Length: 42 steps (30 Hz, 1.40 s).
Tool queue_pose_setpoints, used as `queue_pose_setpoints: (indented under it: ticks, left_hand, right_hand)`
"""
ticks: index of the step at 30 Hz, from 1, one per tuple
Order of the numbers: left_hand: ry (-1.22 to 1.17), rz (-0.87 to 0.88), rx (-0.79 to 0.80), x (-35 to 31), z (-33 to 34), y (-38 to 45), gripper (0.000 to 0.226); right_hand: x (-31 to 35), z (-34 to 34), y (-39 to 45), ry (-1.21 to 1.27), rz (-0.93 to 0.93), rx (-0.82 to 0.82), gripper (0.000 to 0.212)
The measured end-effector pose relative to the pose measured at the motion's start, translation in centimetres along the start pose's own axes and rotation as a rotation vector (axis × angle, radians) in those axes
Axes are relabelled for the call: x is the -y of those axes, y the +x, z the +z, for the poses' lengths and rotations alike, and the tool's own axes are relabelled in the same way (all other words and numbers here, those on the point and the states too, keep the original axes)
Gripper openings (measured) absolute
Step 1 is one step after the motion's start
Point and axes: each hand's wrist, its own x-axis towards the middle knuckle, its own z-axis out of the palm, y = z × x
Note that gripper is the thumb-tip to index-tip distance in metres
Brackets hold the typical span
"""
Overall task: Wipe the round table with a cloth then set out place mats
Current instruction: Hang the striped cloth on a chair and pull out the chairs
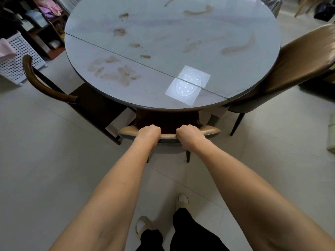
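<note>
Gripping the top rail of a tan dining chair (pixel 169 135), the left hand (pixel 148 133) and the right hand (pixel 189 133) are being seen side by side, fingers curled over the far edge of the backrest and closed on it. The chair is being handled, it appears, to open a way to the round table (pixel 226 57), just beyond the knuckles. The step is best done with an even pull through both wrists, so that the legs are being slid straight back over the tiled floor (pixel 45 151) rather than tipped or twisted into the neighbouring seats. The tabletop is being shown well ahead of the fingertips and above them, streaked with brown smears (pixel 116 71), the nearest lying forward and to the left of the left hand. A ceiling light's reflection (pixel 188 84) is being caught on the surface forward of the right hand. No cloth and no place mats are being shown anywhere near the fingers; neither can be found in view. A dark wooden chair (pixel 45 86) is being seen off to the left, and a brown padded chair (pixel 290 69) to the right.
</note>
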Motion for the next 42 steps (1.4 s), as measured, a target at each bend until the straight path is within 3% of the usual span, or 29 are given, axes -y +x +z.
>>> queue_pose_setpoints:
  ticks: [9, 28, 33, 42]
  left_hand:
    - [0.021, 0.025, -0.004, -0.7, 1.2, 0.0, 0.029]
    - [0.048, 0.034, -0.110, -0.2, 2.2, 0.4, 0.022]
    - [0.036, 0.038, -0.098, 0.1, 2.1, 0.4, 0.022]
    - [0.027, 0.023, -0.103, -0.2, 2.1, 0.2, 0.021]
  right_hand:
    - [-0.4, 0.4, -0.7, -0.056, -0.010, 0.047, 0.021]
    - [-1.3, 1.1, -0.7, -0.005, -0.012, -0.029, 0.018]
    - [-2.3, 0.8, -0.7, 0.013, -0.048, 0.026, 0.028]
    - [-2.5, 1.3, -1.3, 0.003, 0.046, -0.041, 0.022]
